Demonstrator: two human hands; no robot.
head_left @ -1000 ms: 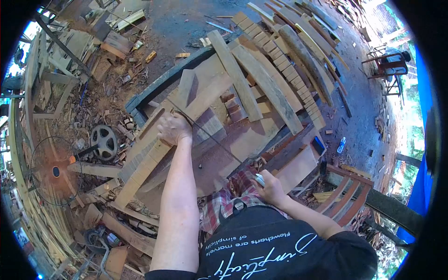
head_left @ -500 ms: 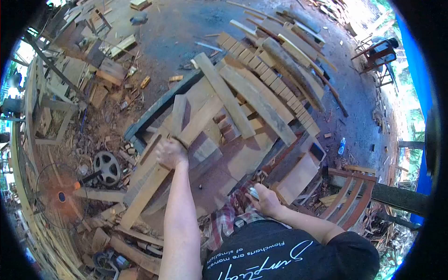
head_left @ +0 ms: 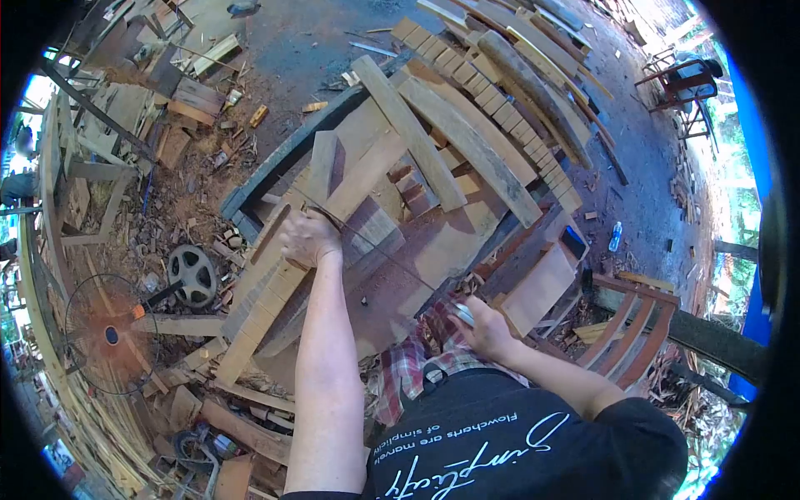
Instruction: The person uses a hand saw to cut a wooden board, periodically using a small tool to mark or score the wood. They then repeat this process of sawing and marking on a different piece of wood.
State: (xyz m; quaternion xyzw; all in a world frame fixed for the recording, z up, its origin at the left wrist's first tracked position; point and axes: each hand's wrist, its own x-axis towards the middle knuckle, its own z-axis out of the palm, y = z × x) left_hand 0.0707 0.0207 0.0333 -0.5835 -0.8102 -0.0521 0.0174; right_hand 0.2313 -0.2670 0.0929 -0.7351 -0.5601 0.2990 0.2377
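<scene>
My left hand (head_left: pixel 312 237) is closed over a pale wooden beam (head_left: pixel 265 307) that lies slantwise on a low bench and bears several evenly spaced cross lines. In my right hand (head_left: pixel 487 329), near my waist, is a pale blue handle (head_left: pixel 464 314). A long thin blade (head_left: pixel 387 255), seen almost edge-on, lines up with this handle and runs past my left fingers; together they look like a hand saw. Beyond the left knuckles, a short upright-looking block (head_left: pixel 322 167) rests on the boards. My palm hides part of the beam.
Two long planks (head_left: pixel 412 133) lie across the bench's far side, beside a row of small cut blocks (head_left: pixel 492 102). A phone (head_left: pixel 572 242) lies on a board at right. A slatted chair (head_left: pixel 625 333), a spoked wheel (head_left: pixel 192 277) and a fan (head_left: pixel 111 335) flank the bench.
The view has tipped, so the bench sits higher in the picture. The thin blade now shows as a line between my hands. My left hand stays on the beam.
</scene>
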